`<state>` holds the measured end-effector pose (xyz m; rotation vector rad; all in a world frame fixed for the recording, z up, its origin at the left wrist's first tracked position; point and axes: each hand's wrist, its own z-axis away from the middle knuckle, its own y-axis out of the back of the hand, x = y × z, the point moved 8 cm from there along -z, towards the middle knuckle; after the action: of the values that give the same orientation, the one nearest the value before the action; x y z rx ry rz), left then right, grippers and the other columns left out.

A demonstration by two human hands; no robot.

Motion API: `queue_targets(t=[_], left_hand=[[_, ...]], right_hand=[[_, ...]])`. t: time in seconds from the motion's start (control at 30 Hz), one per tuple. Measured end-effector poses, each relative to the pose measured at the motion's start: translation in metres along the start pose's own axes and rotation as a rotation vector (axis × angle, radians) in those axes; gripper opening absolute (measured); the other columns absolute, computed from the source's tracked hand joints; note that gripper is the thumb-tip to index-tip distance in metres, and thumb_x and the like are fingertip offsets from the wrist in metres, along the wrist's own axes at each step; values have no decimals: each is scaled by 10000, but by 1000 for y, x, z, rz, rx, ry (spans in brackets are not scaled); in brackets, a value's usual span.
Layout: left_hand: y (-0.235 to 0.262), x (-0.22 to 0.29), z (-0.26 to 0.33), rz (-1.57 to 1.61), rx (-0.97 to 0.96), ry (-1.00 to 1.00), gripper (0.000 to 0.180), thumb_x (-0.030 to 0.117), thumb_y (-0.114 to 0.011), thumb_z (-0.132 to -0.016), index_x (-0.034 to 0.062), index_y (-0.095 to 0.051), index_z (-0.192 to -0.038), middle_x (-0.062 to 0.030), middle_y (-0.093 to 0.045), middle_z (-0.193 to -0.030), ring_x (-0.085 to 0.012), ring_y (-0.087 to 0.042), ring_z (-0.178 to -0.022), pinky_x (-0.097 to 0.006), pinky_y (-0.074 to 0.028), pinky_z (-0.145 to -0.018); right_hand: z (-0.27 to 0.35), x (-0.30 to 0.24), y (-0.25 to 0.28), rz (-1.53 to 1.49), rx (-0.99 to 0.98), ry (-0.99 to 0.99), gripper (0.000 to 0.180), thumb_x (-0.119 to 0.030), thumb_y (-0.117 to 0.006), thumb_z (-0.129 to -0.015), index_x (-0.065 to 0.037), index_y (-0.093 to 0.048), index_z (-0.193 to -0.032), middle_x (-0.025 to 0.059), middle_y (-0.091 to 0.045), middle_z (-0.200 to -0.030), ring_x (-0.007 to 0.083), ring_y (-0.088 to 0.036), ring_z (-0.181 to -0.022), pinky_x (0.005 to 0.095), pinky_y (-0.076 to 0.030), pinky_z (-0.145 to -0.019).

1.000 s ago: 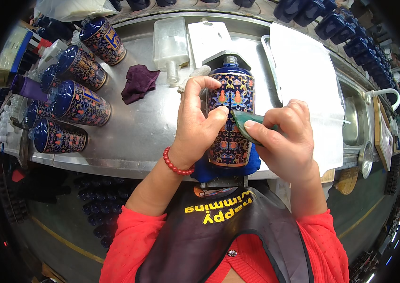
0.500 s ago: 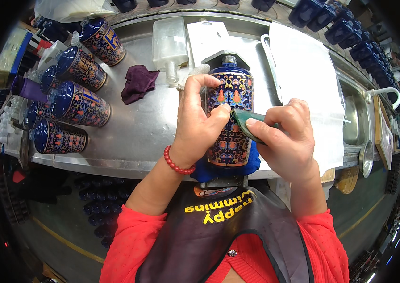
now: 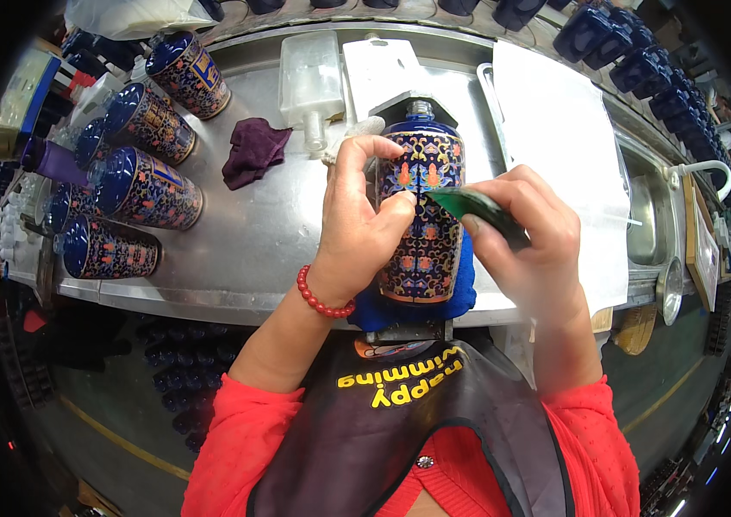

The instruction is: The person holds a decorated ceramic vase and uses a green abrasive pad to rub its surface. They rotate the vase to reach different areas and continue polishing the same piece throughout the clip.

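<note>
Several blue patterned bottles (image 3: 137, 185) lie on their sides at the far left of the steel worktable (image 3: 253, 233), their bases turned toward the table's near edge, with a purple container (image 3: 51, 159) tucked among them. Just right of that group a dark maroon cloth (image 3: 253, 153) lies crumpled on the bare metal, well apart from the hands. Behind it a clear plastic bottle (image 3: 312, 82) lies flat with its neck pointing toward the person. At the middle, the left hand (image 3: 365, 233), a red bead bracelet (image 3: 322, 302) at its wrist, curls loosely over the left side of a decorated blue bottle (image 3: 424, 215), fingers spread across its upper shoulder and the thumb pressed on the patterned face. This bottle lies lengthwise on a blue pad (image 3: 409, 306) at the near edge of the table, its neck pointing away from the person. The right hand (image 3: 529, 233) is closed around a green scraper-like piece (image 3: 465, 207), perhaps a folded card, since motion blur hides its shape; its tip touches the bottle's right side. Farther right a white sheet (image 3: 564, 121) covers the table, and beyond it sits a steel sink (image 3: 641, 233).
</note>
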<state>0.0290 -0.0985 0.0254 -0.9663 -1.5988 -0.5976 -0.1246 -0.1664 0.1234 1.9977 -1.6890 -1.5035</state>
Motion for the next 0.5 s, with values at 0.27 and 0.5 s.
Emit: queue_targets(t=[0.27,0.5], left_hand=[[2,-3,3,3,4,60,388,45,-642,-813,8,-550,-1189,-131,-592,-1185,-243,-544,-1163,-384,-417,-1066],[2,-1,3,35,5,56,383,49,-653,-822,10,-557,-1191,-131,-594,-1191,-243,-546,-1169,-383,-411,-1074]], right_hand=[[-2,14,-3,-105,-48,-189,173,-10,-681,-836,40,-698,-1001,67,-653,-813,126,-602,-722,272,-465,-649],[1,20,-6,-178,-73,-290,179,-44,-676,-848,45,-695,-1002,53,-673,-832,95,-609,-753,251,-481,-673]])
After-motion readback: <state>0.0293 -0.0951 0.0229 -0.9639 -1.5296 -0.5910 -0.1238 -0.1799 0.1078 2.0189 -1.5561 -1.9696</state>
